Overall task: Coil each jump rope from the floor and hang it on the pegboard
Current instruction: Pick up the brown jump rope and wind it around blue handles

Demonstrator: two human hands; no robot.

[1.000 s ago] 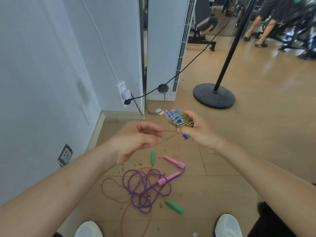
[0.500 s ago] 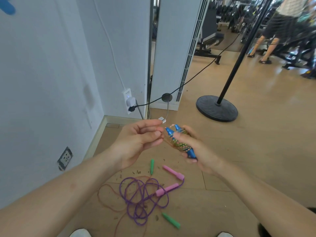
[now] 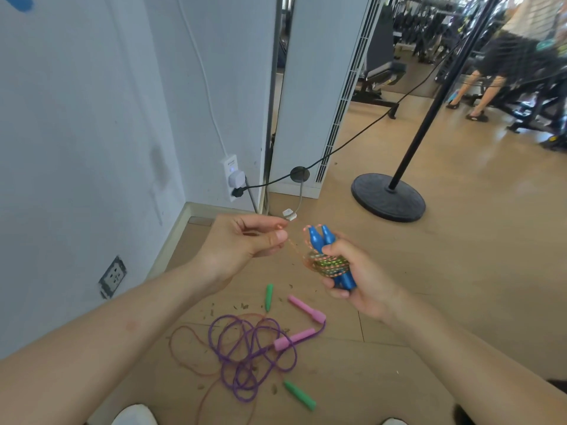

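While our right hand point(image 3: 365, 280) curls round the blue-handled rope point(image 3: 329, 262) bundle and our left hand point(image 3: 242, 243) pinches its loose end, we judge coil one nearly done; pink-handled rope point(image 3: 294, 338) and green-handled rope point(image 3: 299, 394) lie tangled on the floor point(image 3: 460, 240), none hung yet

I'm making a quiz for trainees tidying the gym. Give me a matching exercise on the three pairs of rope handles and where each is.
1 blue handles
2 pink handles
3 green handles

A on the floor, on the purple cord
B in the right hand
C on the floor, far apart, either side of that cord

Pairs: 1-B, 2-A, 3-C
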